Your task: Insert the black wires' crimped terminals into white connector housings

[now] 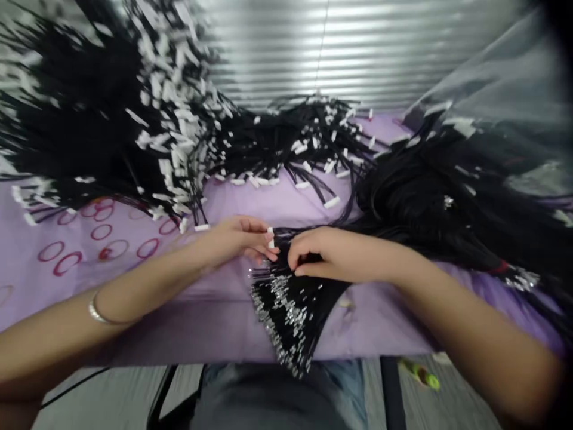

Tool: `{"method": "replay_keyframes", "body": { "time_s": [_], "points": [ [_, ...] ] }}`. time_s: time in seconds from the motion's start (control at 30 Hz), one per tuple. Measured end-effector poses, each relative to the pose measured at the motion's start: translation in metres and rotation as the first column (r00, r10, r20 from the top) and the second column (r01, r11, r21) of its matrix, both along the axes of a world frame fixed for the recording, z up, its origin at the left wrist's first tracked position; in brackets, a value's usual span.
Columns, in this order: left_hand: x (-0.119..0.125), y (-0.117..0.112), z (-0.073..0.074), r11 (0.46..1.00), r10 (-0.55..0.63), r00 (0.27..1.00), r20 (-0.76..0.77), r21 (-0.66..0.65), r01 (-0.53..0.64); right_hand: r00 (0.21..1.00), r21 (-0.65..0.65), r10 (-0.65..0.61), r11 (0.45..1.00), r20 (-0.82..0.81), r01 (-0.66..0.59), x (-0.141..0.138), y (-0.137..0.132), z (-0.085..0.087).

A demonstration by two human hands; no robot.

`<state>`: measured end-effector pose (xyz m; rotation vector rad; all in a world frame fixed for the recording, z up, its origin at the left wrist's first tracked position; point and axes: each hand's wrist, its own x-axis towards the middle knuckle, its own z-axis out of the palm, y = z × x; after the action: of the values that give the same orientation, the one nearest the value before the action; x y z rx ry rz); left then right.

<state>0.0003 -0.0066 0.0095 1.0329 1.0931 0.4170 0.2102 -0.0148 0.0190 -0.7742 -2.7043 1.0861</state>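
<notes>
My left hand (244,240) pinches a small white connector (271,237) between thumb and fingers. Black wires run from about there toward the right. Just to its right, my right hand (322,254) is curled over a bundle of black wires (331,292), thumb and forefinger closed together near the strands. Whatever sits between those fingertips is too small and blurred to make out. Below both hands the bundle fans out toward the table's front edge, its ends tipped with shiny metal terminals (286,310).
A tall heap of black wires (89,119) with white connectors stands at the left. More connector wires (277,140) lie along the back. At the right are a thick wire bundle (403,185) and clear plastic sheeting (501,77). A purple cloth (188,322) covers the table.
</notes>
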Motion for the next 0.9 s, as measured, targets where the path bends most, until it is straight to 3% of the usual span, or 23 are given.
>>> {"method": "replay_keyframes", "body": {
  "time_s": [0.17,0.33,0.47,0.6,0.7,0.9],
  "points": [
    [0.002,0.001,-0.002,0.997,0.039,0.998,0.042,-0.068,-0.036,0.998,-0.026,-0.049,0.999,-0.036,0.048,-0.002,0.006,-0.006],
    [0.0,0.006,-0.007,0.996,0.085,0.991,0.107,-0.049,-0.08,0.99,-0.057,-0.138,0.989,-0.019,0.137,-0.008,0.005,0.002],
    [-0.002,0.003,-0.013,0.997,0.082,0.988,0.132,0.003,-0.083,0.979,0.051,-0.192,0.981,0.064,0.188,-0.011,-0.005,0.005],
    [-0.002,0.0,-0.016,0.996,0.056,0.992,0.117,0.062,-0.064,0.953,0.097,-0.293,0.949,-0.072,0.299,-0.004,-0.02,-0.003],
    [-0.002,0.002,-0.017,0.999,0.043,0.99,0.137,0.026,-0.047,0.921,0.156,-0.383,0.908,-0.067,0.389,0.0,-0.026,-0.004],
    [-0.006,-0.001,-0.016,0.997,0.068,0.962,0.265,0.005,-0.072,0.937,0.331,-0.35,0.885,0.012,0.327,-0.009,-0.032,0.004]
  ]
}}
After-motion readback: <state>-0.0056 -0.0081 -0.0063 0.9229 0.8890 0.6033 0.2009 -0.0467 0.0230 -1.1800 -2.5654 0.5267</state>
